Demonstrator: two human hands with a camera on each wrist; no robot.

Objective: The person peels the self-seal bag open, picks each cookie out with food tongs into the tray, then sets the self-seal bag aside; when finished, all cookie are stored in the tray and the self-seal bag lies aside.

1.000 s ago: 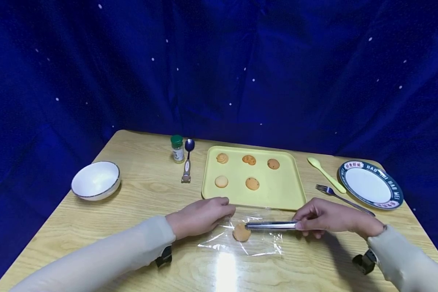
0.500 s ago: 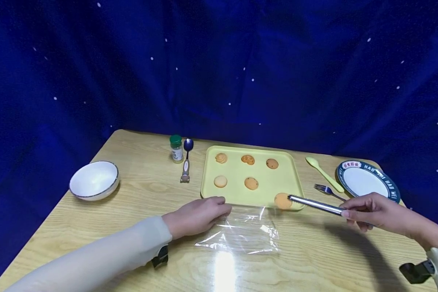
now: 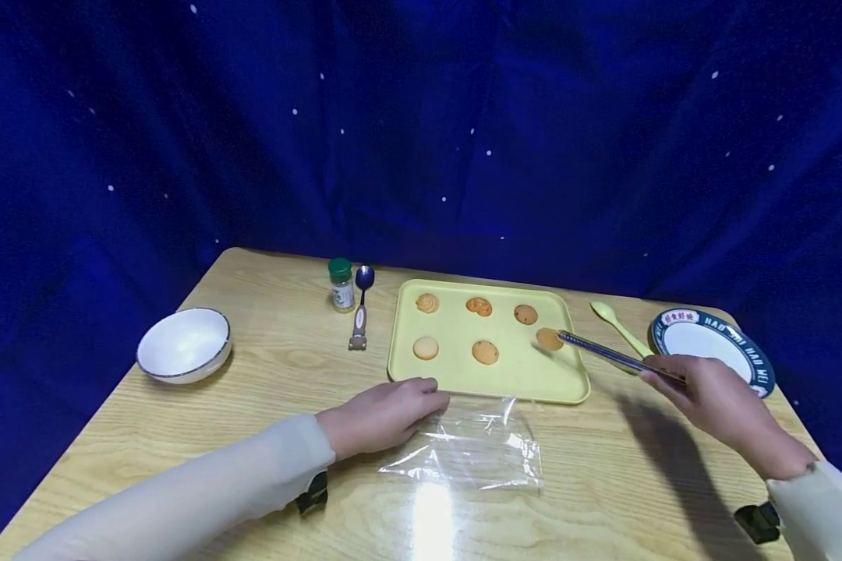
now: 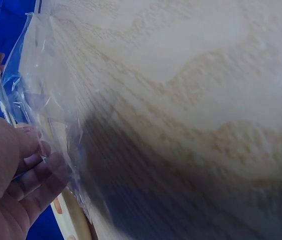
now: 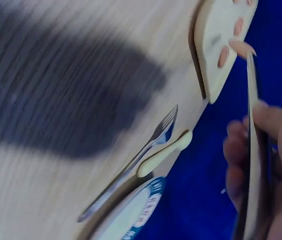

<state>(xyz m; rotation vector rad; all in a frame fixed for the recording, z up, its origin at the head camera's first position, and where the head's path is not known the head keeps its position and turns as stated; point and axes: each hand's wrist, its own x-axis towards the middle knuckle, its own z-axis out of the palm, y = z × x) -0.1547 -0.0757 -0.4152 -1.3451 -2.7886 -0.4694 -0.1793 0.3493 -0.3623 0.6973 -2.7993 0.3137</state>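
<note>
My right hand (image 3: 723, 405) grips metal tongs (image 3: 606, 354), whose tips hold a round cookie (image 3: 550, 338) over the right part of the yellow tray (image 3: 526, 378). A shadow on the tray shows beneath that cookie, and the right wrist view has the cookie (image 5: 241, 48) at the tongs' end. Several other cookies lie on the tray in two rows, one of them speckled (image 3: 485, 352). In front of the tray, my left hand (image 3: 389, 417) pinches the edge of a clear plastic bag (image 3: 473, 452) lying on the table. Fingers curl on its film in the left wrist view.
A white bowl (image 3: 185, 343) stands at the left. Behind are a green-capped shaker (image 3: 341, 287) and a dark spoon (image 3: 361, 310). Right of the tray lie a yellow spoon (image 3: 620, 329), a fork (image 5: 131, 165) and a blue-rimmed plate (image 3: 709, 347).
My right hand has carried the cookie in the tongs from over the bag, rightward and away from me, to above the tray's right side. My left hand stays on the bag.
</note>
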